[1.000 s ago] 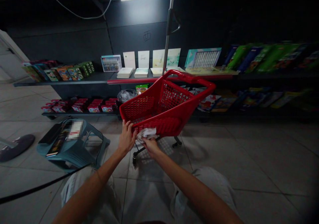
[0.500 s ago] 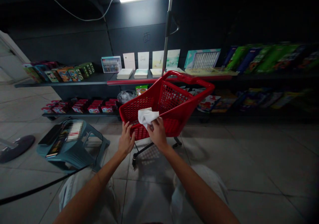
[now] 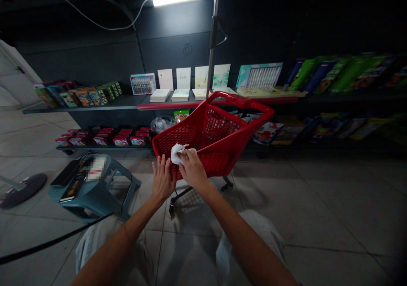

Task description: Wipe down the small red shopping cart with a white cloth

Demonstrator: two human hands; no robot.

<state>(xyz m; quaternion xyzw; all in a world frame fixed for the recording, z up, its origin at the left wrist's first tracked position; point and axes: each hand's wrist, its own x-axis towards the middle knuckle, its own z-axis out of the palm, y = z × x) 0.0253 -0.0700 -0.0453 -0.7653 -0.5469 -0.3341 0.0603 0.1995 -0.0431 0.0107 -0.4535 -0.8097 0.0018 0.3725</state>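
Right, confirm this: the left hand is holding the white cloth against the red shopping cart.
Not quite: it is the right hand, not the left, that holds the white cloth against the red shopping cart, as the head view shows. The left hand is open beside it.

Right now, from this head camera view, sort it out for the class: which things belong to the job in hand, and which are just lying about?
Part of the job:
- right hand, gripping a white cloth
- left hand, open, beside the rim of a red plastic shopping cart

Just lying about:
- teal plastic stool
- black cable on the floor
- boxed sets on the shelf
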